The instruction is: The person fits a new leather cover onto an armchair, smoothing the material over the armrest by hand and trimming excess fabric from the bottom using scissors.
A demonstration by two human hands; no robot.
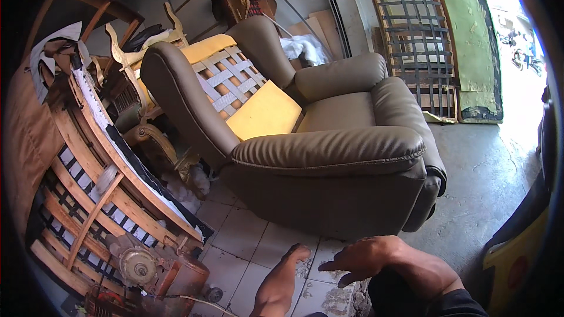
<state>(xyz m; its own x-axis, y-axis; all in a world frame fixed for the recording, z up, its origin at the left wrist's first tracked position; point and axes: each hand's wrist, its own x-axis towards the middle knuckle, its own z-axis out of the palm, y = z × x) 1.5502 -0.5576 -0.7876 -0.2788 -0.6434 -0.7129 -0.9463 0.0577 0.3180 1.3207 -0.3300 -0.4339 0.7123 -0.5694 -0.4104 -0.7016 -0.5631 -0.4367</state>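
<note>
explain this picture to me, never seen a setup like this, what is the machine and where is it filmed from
There is no robot here, just a person's own two bare hands: the left hand and the right hand, its fingers stretched out. I can see nothing held in either. The single picture comes from a wide fisheye camera on the person's head, looking down, so straight edges bend near the rim.

Beyond the hands, a brown recliner armchair stands on the floor tiles. Its backrest shows woven grey webbing, with a yellow foam pad across the lower part. To the left are a wooden furniture frame and what looks like an air compressor.
</note>
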